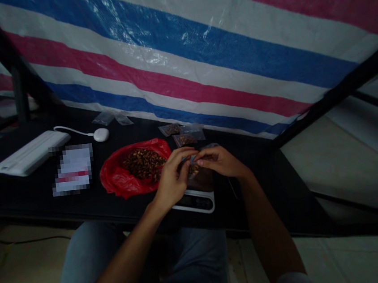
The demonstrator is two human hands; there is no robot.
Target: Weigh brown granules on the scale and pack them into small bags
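My left hand and my right hand meet above a digital kitchen scale. Their fingers pinch the top edges of a small clear plastic bag holding brown pieces. The bag is partly hidden by my fingers, and I cannot tell whether it touches the scale. To the left of my left hand, a crumpled red plastic bag lies open around a heap of dried brown pieces. Beyond my hands lie two small clear bags of brown pieces.
The black table also bears two flat clear bags, a white rectangular device, a small white corded object and a blurred paper. A striped plastic tarp hangs behind the table.
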